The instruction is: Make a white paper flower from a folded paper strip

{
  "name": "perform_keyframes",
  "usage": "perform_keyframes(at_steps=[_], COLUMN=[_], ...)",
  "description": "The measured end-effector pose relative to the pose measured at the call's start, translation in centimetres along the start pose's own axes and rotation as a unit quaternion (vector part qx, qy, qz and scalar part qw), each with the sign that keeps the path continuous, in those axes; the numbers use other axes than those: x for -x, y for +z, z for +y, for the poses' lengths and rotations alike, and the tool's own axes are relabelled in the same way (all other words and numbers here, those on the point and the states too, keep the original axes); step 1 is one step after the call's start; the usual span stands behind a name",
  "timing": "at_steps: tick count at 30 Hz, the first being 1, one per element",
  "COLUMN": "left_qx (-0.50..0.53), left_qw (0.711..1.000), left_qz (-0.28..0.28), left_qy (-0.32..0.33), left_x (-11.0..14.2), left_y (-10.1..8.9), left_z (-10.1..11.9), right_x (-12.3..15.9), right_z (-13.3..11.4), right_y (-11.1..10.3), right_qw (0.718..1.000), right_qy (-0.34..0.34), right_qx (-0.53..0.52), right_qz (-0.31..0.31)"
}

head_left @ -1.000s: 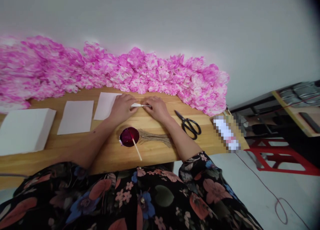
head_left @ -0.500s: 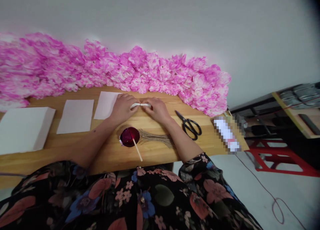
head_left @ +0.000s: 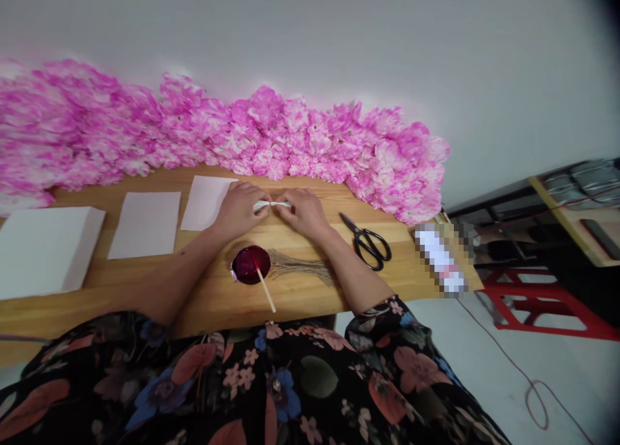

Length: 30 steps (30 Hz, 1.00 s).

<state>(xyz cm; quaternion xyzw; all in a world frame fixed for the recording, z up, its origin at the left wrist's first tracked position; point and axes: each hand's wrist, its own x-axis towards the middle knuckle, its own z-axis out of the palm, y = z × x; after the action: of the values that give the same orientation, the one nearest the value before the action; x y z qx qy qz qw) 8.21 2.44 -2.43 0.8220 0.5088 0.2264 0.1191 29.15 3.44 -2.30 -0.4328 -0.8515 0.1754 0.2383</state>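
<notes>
Both my hands rest on the wooden table (head_left: 300, 290) and pinch the two ends of a narrow folded white paper strip (head_left: 272, 204). My left hand (head_left: 238, 208) closes on its left end, my right hand (head_left: 305, 210) on its right end. Just nearer me sit a small dish of dark red dye (head_left: 250, 265) with a wooden stick (head_left: 265, 289) in it, and a bundle of thin brown wires (head_left: 303, 267).
A long heap of pink paper flowers (head_left: 290, 138) lines the wall side of the table. White paper sheets (head_left: 144, 224) and a thick white stack (head_left: 46, 250) lie to the left. Black scissors (head_left: 367, 241) lie to the right, with a red stool (head_left: 542, 306) beyond the table's end.
The hands have stayed on the strip with only slight finger shifts; the strip looks pinched a little tighter in the middle. The view has drifted slightly.
</notes>
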Motion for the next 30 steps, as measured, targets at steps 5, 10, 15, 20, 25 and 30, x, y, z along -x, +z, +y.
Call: perform_keyframes(at_steps=[5,10,15,20,25,30], left_qx=[0.012,0.03,0.034,0.015,0.005,0.002], left_qw=[1.0,1.0,0.999,1.0,1.0,1.0], left_qz=[0.003,0.002,-0.005,0.001,0.0,-0.001], left_qy=[0.001,0.002,0.013,0.011,0.005,-0.002], left_x=[0.1,0.2,0.4,0.4,0.3,0.2], left_y=[0.0,-0.1,-0.3,-0.3,-0.5,-0.4], left_z=[0.1,0.2,0.0,-0.3,-0.4,-0.8], right_x=[0.1,0.0,-0.1,0.1,0.3,0.2], right_z=[0.2,0.6,1.0,1.3,1.3,1.5], right_y=[-0.2,-0.1,0.1,0.1,-0.1,0.1], right_qw=[1.0,0.998,0.991,0.991,0.994,0.994], right_qy=[-0.007,0.005,0.009,-0.008,0.023,0.05], right_qx=[-0.011,-0.063,-0.131,-0.13,-0.096,-0.085], right_qz=[0.0,-0.007,-0.03,-0.003,0.036,0.045])
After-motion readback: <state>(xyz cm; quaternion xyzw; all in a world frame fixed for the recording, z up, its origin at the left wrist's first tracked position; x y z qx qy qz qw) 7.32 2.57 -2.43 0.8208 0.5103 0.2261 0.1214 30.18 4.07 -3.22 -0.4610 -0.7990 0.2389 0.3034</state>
